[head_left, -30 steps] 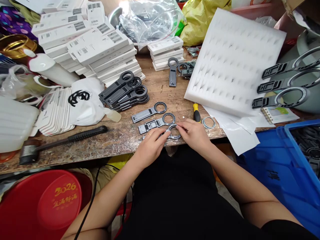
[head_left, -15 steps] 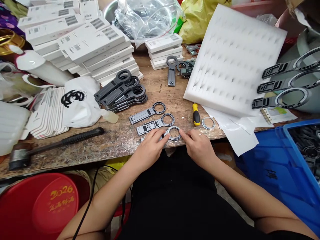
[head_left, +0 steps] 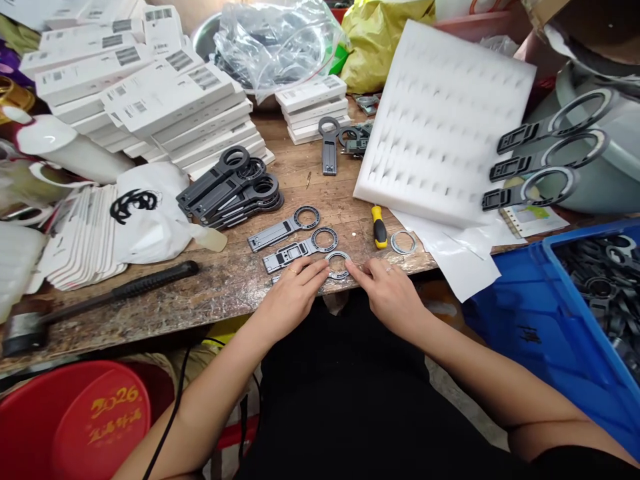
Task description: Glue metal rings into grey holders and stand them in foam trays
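Both hands rest at the front edge of a worn wooden table. My left hand and my right hand press their fingertips on either side of a silver ring that sits on the round end of a grey ring-ended plastic part, mostly hidden under my left hand. Two more such grey parts lie just beyond. A loose silver ring and a yellow-handled screwdriver lie to the right.
A pile of dark ring-ended parts and stacked white boxes sit behind. A white foam sheet leans at the right. A blue crate holds dark parts. A hammer lies left; a red stool stands below.
My right hand has drawn back off the ring, so the ring now shows between both sets of fingertips. The view has shifted slightly to the right.
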Action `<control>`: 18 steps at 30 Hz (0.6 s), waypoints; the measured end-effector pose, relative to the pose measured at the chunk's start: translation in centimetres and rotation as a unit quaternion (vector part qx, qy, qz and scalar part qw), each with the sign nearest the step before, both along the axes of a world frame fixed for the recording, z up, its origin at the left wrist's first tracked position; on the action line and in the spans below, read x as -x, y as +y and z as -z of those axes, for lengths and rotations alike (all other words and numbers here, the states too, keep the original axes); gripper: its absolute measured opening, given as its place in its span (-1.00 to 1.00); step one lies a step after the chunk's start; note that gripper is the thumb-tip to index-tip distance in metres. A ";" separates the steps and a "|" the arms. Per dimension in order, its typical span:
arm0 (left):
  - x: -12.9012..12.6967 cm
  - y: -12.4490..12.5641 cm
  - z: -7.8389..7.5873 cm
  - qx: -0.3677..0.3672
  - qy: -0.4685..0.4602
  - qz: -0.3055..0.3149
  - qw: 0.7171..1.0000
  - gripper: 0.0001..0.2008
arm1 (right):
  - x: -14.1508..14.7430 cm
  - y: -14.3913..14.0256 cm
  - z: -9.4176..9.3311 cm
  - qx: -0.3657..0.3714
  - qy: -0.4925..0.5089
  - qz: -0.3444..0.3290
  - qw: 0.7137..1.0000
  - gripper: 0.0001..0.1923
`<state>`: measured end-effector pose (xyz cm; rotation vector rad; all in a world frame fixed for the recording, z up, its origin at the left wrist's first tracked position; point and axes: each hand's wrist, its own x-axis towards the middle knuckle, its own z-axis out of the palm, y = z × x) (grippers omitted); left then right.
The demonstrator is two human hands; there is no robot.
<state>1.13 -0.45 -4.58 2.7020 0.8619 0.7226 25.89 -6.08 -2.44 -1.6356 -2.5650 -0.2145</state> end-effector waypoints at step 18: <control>0.5 -0.1 -0.2 -0.017 -0.003 -0.005 1.000 -0.35 | -17.7 15.5 -5.9 0.011 0.051 0.406 0.912 -0.64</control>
